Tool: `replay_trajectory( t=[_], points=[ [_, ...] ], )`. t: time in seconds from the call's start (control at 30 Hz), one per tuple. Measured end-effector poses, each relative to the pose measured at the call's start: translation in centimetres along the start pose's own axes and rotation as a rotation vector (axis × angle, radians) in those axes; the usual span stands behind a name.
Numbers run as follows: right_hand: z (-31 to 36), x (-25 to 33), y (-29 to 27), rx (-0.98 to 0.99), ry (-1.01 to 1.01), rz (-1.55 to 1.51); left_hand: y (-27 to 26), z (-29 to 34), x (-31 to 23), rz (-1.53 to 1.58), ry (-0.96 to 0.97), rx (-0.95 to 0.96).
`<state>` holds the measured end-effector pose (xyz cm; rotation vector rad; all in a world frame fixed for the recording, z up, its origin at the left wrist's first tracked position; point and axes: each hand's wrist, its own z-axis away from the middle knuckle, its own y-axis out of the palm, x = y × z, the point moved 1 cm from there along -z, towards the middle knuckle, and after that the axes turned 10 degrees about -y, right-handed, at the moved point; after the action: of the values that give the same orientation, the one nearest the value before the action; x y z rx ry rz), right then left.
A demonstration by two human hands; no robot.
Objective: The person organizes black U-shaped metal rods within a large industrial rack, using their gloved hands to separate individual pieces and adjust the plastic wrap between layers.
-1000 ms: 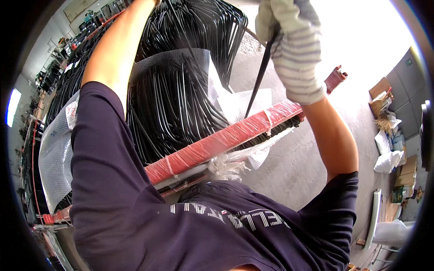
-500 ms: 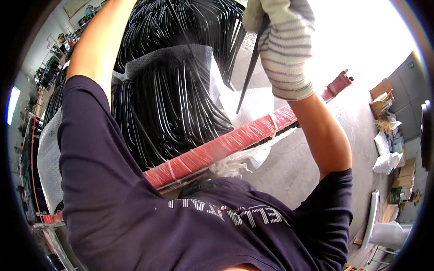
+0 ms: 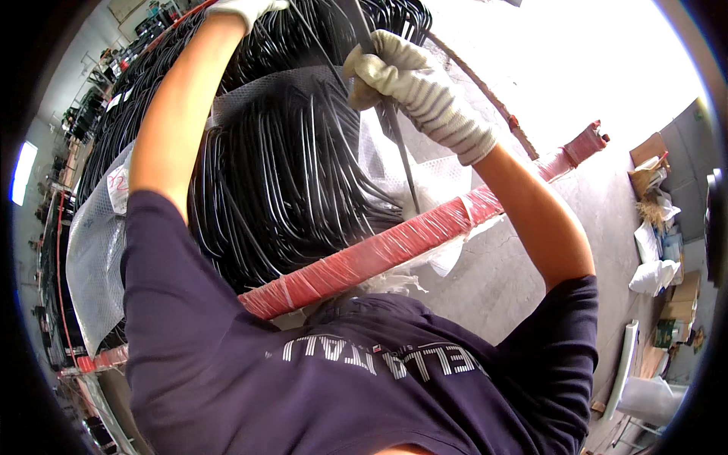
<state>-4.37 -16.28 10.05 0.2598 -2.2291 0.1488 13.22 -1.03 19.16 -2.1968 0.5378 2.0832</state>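
Note:
My right hand (image 3: 406, 80), in a white glove with grey stripes, is closed around a long black strip (image 3: 396, 144). The strip rises past the top edge and its lower end hangs near a red wrapped bar. My left hand (image 3: 246, 9), in a white glove too, reaches over the far pile; the top edge cuts off part of it, so its grip is unclear. Below my hands lies a thick bundle of glossy black bent strips (image 3: 265, 182). Bubble wrap (image 3: 262, 92) separates it from another pile of black strips (image 3: 303, 45) farther off.
The red bar (image 3: 371, 250), wrapped in clear film, crosses in front of the bundle. Bubble wrap with a marked label (image 3: 95, 250) hangs at the left. Cardboard boxes (image 3: 682, 296) and white bags (image 3: 654, 277) line the right wall. Grey concrete floor (image 3: 493, 280) lies beyond the bar.
My right hand has moved left and slightly down with the black strip, over the pile. My left hand has come into view at the top, and its forearm has shifted right.

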Motion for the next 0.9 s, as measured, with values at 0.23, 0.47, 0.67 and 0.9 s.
replay_trajectory(
  t=[0.23,0.47,0.67,0.9],
  points=[
    [-0.6,-5.1,0.4,0.181,0.087,-0.216,-2.7,3.9,-0.8,-0.02,0.097,0.036],
    [-0.1,-4.8,2.5,0.856,0.585,0.781,-7.2,8.8,-3.4,-0.024,0.232,-0.096],
    [-1.0,-3.7,3.2,0.828,0.63,0.513,-8.8,11.6,-3.5,-0.025,0.292,-0.19],
    [0.8,-9.0,3.1,1.037,0.747,0.347,-9.3,13.7,-3.3,-0.05,0.316,-0.238]
  ],
)
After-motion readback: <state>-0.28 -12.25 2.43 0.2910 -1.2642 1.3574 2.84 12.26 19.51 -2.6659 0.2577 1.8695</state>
